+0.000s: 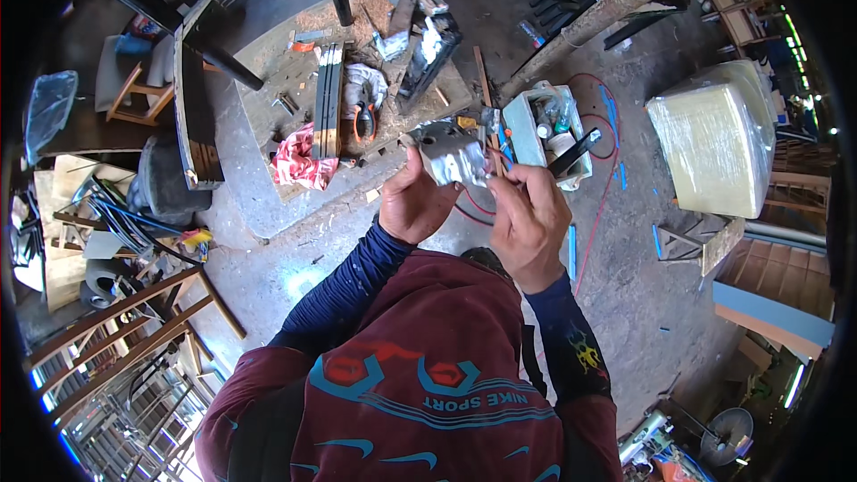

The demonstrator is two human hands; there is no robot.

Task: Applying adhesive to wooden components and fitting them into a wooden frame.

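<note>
In front of my chest, my left hand [412, 201] holds a silvery, crumpled-looking piece [453, 161], with the thumb up at its near left side. Whether it is a plastic packet or a thin metal container I cannot tell. My right hand [531, 219] is closed at the piece's right side, thumb and fingertips pinched together. A thin brownish stick [495, 161] shows at those fingertips. Just beyond is a low wooden work board [295, 125], bearing orange-handled pliers [364, 121], dark slats [328, 94] and a red-and-white cloth [303, 159].
A curved wooden frame [198, 138] with black legs rests over the board. Right of my hands stands a pale tool bin [522, 120]; a red hose [614, 147] runs past it. A rusty pole [616, 13] rises beyond. At right is a plastic-wrapped block [710, 143]; wooden frames [125, 321] lie left.
</note>
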